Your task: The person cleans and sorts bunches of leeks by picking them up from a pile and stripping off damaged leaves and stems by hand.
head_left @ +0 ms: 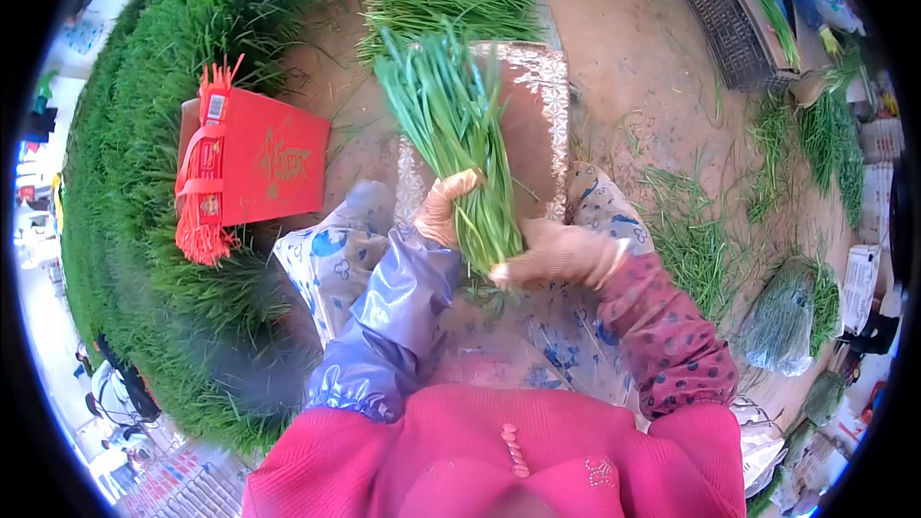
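Observation:
My left hand (449, 208), in a tan glove, is closed around the middle of a bunch of long green chives (459, 125). The leaves fan out toward the top, and the stem ends point down toward me. At those stem ends is my right hand (561, 257), in a similar light glove and blurred by motion. Its fingertips overlap the lower stems; whether they grip I cannot tell. Beneath the bunch lies a brown board (533, 125) with a white patterned edge. Beyond the board a flat pile of loose chives (446, 0) is spread out.
A red box (278, 158) with red tassels stands left, against a long bank of greens (129, 163). Cut blades (686, 249) litter the floor at right. A dark plastic crate (731, 29) sits far right, and a plastic-wrapped bundle (782, 317) lies nearer.

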`<state>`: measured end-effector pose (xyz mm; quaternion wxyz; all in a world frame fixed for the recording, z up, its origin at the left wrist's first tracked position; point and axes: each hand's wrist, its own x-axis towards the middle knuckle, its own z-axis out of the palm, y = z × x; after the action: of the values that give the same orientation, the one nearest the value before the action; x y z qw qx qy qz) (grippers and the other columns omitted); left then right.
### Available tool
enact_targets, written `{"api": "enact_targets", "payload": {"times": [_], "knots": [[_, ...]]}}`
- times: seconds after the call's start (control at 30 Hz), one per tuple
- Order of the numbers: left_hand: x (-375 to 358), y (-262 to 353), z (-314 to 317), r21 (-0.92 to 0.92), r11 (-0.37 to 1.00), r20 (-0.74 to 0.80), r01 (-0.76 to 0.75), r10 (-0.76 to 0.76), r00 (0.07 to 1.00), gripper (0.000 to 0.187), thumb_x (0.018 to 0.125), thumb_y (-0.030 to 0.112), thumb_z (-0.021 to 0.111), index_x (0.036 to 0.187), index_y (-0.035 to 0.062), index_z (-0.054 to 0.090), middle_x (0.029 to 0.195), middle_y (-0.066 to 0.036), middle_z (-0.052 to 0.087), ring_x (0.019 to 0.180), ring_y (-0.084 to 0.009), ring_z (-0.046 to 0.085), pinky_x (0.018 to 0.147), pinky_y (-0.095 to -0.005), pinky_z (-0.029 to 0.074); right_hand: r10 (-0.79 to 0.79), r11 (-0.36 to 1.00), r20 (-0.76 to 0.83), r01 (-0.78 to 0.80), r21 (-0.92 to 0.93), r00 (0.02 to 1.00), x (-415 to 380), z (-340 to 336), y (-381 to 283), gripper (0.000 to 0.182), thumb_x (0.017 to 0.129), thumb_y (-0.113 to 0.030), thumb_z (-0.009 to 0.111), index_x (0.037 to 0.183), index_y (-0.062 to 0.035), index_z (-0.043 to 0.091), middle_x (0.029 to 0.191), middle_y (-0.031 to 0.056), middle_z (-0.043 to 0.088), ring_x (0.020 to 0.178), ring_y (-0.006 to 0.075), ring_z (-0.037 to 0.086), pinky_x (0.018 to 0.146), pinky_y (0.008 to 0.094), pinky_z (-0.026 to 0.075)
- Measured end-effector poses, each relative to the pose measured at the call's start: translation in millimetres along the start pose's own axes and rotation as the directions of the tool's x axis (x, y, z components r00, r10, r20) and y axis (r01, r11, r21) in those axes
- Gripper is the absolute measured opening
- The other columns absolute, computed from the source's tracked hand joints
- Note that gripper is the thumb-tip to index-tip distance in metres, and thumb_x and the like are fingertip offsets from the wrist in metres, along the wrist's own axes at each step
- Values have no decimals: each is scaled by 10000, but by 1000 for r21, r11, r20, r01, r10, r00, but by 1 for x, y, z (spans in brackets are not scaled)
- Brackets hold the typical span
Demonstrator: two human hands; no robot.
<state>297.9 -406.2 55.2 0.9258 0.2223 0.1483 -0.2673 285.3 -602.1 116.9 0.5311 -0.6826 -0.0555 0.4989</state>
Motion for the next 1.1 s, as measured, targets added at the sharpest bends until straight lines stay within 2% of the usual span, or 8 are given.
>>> {"api": "enact_targets", "payload": {"times": [0.1,0.3,0.43,0.77,0.93,0.97,1.03,1.1], "knots": [[-32,15,19,104,994,121,36,-49,991,568,787,166,717,1294,9,517,1091,-109,653,910,-228,665,753,-360,577,-28,999,-3,28,-22,1000,-28,-36,4,836,803,-359,716,1407,94,357,1371,255,496,1274,304,486,1034,375,406],[-35,22,57,472,859,272,-200,75,959,605,682,102,810,1226,18,559,1137,-59,613,1060,-193,586,940,-326,474,-520,793,-147,540,284,841,-7,-19,-66,655,774,-240,762,1300,34,485,1134,114,610,997,198,577,868,323,486],[-20,38,50,834,360,334,-417,273,902,1214,542,113,912,1497,50,165,1328,-107,485,1158,-207,512,989,-332,452,-555,720,-440,673,172,706,3,-10,-106,471,740,-145,779,1142,5,584,921,33,652,786,150,595,715,285,504],[14,42,14,738,-515,617,-437,250,747,898,598,624,800,1316,147,551,1182,-77,629,1072,-237,573,936,-389,465,-516,833,-316,552,30,796,27,4,-64,456,753,-106,789,1156,-22,593,1048,37,644,932,165,601,825,317,505],[19,25,55,678,193,484,-709,608,629,849,663,482,823,1327,47,522,1295,-114,570,1161,-232,545,967,-357,459,-756,653,-311,629,-421,576,31,-28,-42,593,696,-93,845,1211,-31,560,1122,44,609,1001,171,574,893,322,473],[21,28,78,326,747,279,-579,509,814,719,737,389,756,1329,68,506,1288,-114,565,1131,-234,561,940,-348,470,-748,662,-296,637,-395,594,14,-15,-69,615,685,-89,852,1220,-29,553,1130,43,607,1008,172,574,891,325,473],[-15,34,76,917,-233,399,-324,515,758,509,908,320,577,1370,142,456,1403,-131,469,1253,-253,481,1009,-435,399,-765,643,-358,666,-378,536,7,13,-95,566,695,-85,842,1193,-29,579,1101,41,621,989,169,581,882,321,478],[51,6,65,998,-66,36,-21,236,971,642,867,441,580,1430,183,412,1535,-140,305,1417,-297,267,1131,-505,202,-774,622,-420,694,-362,474,11,25,-106,517,704,-81,832,1166,-30,605,1071,39,635,970,166,588,873,317,483]]}}
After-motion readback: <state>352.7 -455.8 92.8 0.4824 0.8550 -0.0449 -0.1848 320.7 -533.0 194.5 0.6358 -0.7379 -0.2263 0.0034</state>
